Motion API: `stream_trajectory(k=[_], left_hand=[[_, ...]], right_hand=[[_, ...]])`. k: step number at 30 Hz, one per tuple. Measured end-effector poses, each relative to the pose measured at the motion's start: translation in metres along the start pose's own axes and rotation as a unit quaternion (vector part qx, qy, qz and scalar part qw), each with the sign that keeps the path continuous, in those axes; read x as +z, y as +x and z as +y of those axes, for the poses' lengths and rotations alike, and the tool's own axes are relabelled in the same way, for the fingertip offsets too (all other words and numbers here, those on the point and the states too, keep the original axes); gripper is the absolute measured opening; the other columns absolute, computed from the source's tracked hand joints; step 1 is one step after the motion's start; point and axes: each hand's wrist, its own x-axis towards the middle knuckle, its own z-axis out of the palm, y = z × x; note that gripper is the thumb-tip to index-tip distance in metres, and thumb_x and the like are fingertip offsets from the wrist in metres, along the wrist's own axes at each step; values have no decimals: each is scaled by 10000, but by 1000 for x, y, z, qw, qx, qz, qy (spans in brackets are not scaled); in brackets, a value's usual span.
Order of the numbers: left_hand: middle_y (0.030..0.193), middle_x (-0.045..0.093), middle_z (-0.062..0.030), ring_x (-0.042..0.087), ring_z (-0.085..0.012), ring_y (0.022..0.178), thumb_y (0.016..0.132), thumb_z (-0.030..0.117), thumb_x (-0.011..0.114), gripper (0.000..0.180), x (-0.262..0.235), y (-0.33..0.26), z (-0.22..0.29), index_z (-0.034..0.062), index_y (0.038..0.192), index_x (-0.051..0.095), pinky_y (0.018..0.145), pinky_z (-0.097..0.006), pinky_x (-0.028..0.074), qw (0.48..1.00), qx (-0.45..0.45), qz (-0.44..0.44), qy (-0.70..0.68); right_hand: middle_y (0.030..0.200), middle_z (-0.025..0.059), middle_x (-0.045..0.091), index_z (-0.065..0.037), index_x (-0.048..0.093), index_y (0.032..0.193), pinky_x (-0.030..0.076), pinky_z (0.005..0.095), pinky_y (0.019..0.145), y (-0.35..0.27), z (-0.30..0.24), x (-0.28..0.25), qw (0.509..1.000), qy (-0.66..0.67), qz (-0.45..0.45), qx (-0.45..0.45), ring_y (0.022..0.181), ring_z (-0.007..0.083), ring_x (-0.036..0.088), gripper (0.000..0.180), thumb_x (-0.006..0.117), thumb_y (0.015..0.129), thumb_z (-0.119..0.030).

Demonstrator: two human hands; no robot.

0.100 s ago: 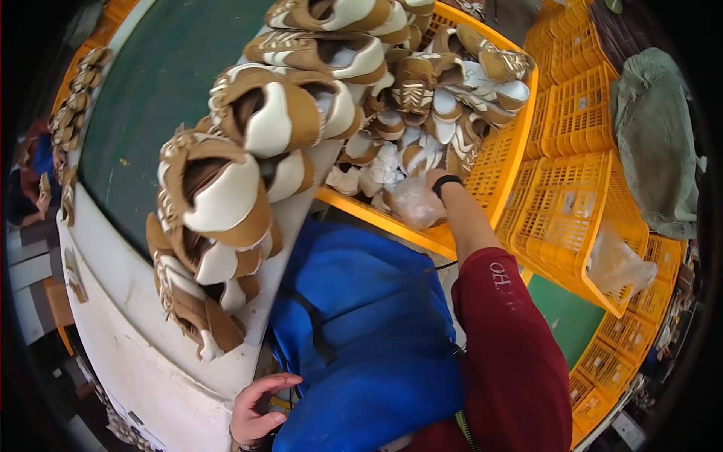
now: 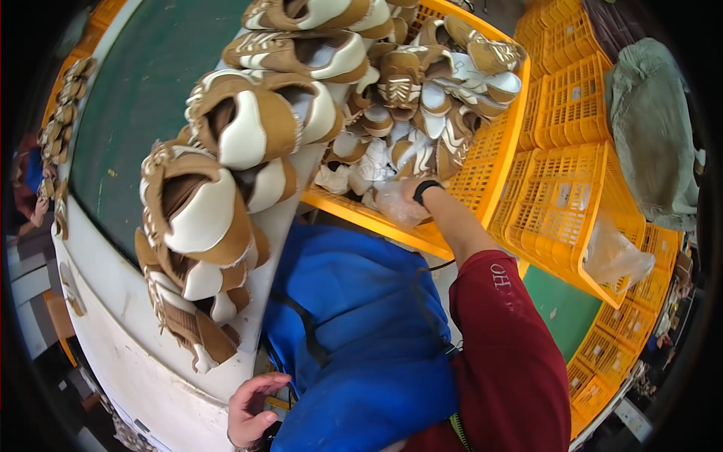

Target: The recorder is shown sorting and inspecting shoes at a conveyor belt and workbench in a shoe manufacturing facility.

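One crumpled bag [image 2: 398, 206] (clear plastic) slants down rightward beside the right hand [image 2: 411, 190].

A long tabletop [image 2: 143, 98], green with a broad white border, runs up the left. Yellow crates [image 2: 572, 113] stand stacked along the right, with a grey-green sheet [image 2: 651, 135] beside them. At the dim left edge sits a brown block [image 2: 59, 316], perhaps a stool.
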Motion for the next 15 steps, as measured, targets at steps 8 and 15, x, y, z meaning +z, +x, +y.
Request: stream_trajectory(k=[8, 15], left_hand=[[1095, 503, -233, 509, -295, 1034, 724, 226, 662, 595, 7, 24, 9, -37, 1182, 388, 924, -386, 376, 998, -31, -11, 47], [1096, 505, -224, 504, -286, 1042, 722, 222, 662, 597, 8, 20, 16, -34, 1187, 388, 927, -381, 371, 998, -20, 24, 49]], right_hand=[[1240, 84, 432, -31, 318, 1286, 443, 326, 837, 17, -85, -19, 680, 733, -5, -10, 1048, 245, 472, 457, 446, 863, -149], [853, 148, 599, 3, 517, 1044, 502, 384, 633, 49, -46, -39, 553, 831, 7, -62, 766, 273, 606, 267, 492, 793, -87]])
